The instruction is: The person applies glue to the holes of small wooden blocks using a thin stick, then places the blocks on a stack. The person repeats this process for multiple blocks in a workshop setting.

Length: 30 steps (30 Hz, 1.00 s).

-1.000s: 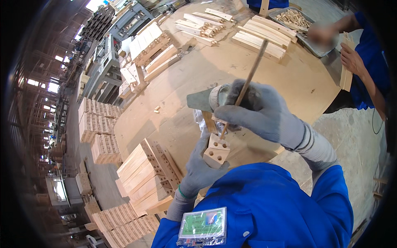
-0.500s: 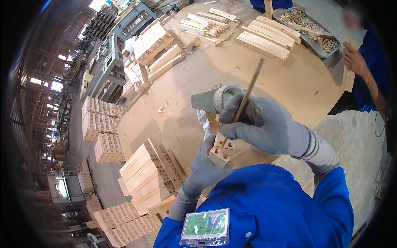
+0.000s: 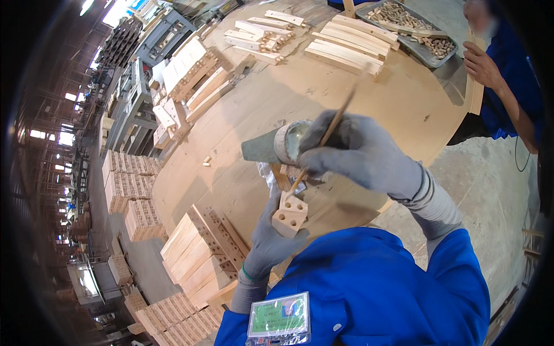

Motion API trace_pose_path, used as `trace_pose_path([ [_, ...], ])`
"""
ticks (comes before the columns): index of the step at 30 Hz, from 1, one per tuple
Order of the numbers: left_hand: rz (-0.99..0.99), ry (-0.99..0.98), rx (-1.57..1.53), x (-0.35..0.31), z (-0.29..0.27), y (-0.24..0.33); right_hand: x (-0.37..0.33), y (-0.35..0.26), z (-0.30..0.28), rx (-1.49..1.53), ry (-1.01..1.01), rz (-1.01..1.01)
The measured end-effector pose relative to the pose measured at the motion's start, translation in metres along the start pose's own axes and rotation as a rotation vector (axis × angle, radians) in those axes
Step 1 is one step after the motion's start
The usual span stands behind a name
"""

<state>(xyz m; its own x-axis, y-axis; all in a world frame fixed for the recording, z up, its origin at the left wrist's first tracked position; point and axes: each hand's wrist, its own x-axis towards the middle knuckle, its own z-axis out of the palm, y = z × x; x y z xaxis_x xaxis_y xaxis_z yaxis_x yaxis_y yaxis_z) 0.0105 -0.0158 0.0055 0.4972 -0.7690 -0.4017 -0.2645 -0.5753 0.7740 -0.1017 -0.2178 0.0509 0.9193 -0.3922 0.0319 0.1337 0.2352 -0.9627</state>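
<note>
My left hand (image 3: 270, 237), in a grey glove, is closed around light wooden pieces (image 3: 290, 214) whose end faces, with several round holes, point up toward me. In my gloved right hand (image 3: 363, 151), a thin wooden stick (image 3: 336, 125) is pinched at a slant. Its lower tip is at the far edge of the held pieces, off the nearer holes; I cannot tell whether it touches. Just beyond my right fingers is a round container (image 3: 283, 144) with pale, whitish stuff inside and a flat grey-green piece (image 3: 259, 149) at its left. Crumpled plastic lies beneath.
Stacked drilled wooden pieces (image 3: 196, 254) stand at the near left. Wooden strips (image 3: 352, 46) lie across the far table, beside a metal tray (image 3: 430, 56) of dowels. Two loose dowels (image 3: 207, 161) rest left of the container. A co-worker's hand (image 3: 483, 66) holds wood at right.
My right hand has drawn the stick's tip away from the holes toward the pieces' far edge. The held pieces show more of their holes. The whole view has shifted slightly.
</note>
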Motion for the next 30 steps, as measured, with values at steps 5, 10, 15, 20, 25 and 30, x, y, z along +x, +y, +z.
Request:
trace_pose_path([
  [5,0.008,0.118,-0.144,-0.003,0.002,-0.019,0.002,0.060,-0.044,-0.220,0.346,0.057],
  [10,-0.011,0.142,-0.070,0.004,0.001,-0.013,-0.007,0.111,-0.040,-0.097,0.372,-0.075],
  [15,0.007,0.172,-0.053,0.006,-0.001,-0.019,-0.024,0.106,-0.022,-0.589,0.278,-0.465],
  [20,0.040,0.219,-0.172,0.005,0.003,-0.029,-0.030,0.109,-0.018,-0.637,0.233,-0.677],
  [25,0.001,0.140,-0.004,0.008,0.000,-0.020,-0.021,0.064,-0.006,-0.092,0.451,-0.244],
  [30,0.004,0.119,0.005,0.005,0.000,-0.012,-0.005,0.006,-0.003,0.076,0.346,-0.026],
])
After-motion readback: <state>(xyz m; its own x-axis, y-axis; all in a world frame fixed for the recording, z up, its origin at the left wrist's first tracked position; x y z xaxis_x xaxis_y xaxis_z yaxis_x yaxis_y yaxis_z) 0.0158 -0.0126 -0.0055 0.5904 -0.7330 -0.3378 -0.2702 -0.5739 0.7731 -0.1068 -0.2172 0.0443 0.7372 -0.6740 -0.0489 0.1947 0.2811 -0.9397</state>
